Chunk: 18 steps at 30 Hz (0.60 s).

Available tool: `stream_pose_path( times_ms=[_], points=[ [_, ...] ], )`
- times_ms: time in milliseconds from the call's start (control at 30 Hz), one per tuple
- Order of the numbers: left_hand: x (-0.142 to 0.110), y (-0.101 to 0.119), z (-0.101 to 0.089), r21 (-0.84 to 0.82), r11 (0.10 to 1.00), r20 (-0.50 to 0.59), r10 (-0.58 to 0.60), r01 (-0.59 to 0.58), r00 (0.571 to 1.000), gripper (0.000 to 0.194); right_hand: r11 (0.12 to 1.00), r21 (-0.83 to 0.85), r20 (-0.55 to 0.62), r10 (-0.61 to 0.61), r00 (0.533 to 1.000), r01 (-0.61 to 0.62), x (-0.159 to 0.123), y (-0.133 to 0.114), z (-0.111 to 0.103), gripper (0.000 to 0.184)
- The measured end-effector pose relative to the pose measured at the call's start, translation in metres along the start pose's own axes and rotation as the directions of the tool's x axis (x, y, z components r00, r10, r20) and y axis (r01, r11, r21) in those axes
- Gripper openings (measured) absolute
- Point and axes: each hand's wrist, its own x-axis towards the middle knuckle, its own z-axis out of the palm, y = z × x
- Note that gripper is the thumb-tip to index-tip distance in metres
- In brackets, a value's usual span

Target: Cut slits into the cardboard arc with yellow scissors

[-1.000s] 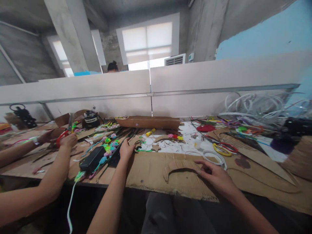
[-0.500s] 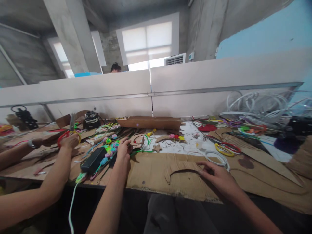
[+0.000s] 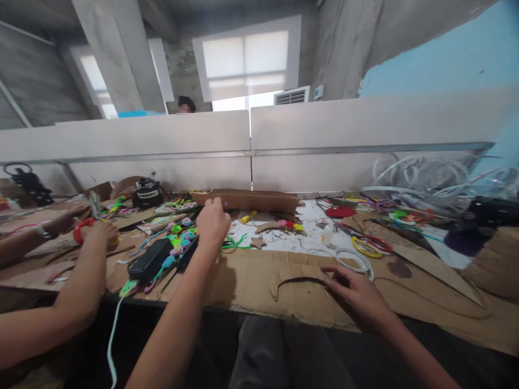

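The cluttered white-topped bench (image 3: 312, 212) gives little free room, so a careless sweep could knock loose pieces together. On it, the broad brown cardboard sheet (image 3: 251, 275) reaches the near edge and might slide if leaned on. The long brown cardboard trough (image 3: 263, 201) lies beyond; the left hand (image 3: 213, 219) hovers in front of it, fingers curled downward, and might bump it. Whether those fingers hold anything is hidden.

The right hand (image 3: 357, 289) appears to pinch one end of the thin, arched brown cardboard strip (image 3: 295, 274) between thumb and forefinger, over the sheet's middle. Squeezed hard or pulled by that end alone, the strip could crease or tear. The white coiled cable (image 3: 367, 263) just behind the hand could snag the knuckles.

As for materials, the sheet is flat, matt and creased, with a ragged front edge; the trough looks stiffer and smoother. The strip has a ribbed face and a dark inner edge. Smallest, the flat tan cardboard star (image 3: 258, 242) has short, blunt points.
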Motion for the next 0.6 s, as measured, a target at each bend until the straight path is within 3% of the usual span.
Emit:
stream_pose_path(
  times_ms=[100, 233, 300, 467, 600],
  points=[
    [-0.007, 0.002, 0.034, 0.016, 0.999, 0.175, 0.030, -0.034, 0.984, 0.024, 1.000, 0.011, 0.014, 0.000, 1.000, 0.000, -0.001, 0.003, 0.000, 0.049],
    [-0.013, -0.018, 0.071, -0.088, 0.994, 0.404, 0.099, -0.069, 0.909, 0.024, 1.000, 0.006, 0.040, 0.025, 0.999, -0.025, -0.001, 0.003, -0.001, 0.053],
    [-0.012, -0.035, 0.076, -0.131, 0.989, 0.426, 0.113, -0.062, 0.898, 0.029, 0.999, 0.003, 0.051, 0.037, 0.998, -0.037, -0.002, 0.001, -0.003, 0.055],
    [0.001, -0.077, 0.067, -0.138, 0.990, 0.407, 0.094, -0.041, 0.909, 0.027, 0.999, 0.003, 0.072, 0.042, 0.996, -0.042, -0.002, -0.004, -0.008, 0.054],
    [0.012, -0.092, 0.074, -0.104, 0.994, 0.414, 0.084, -0.045, 0.906, 0.029, 0.998, -0.013, 0.076, 0.066, 0.995, -0.065, -0.003, -0.002, -0.008, 0.055]
  ],
)
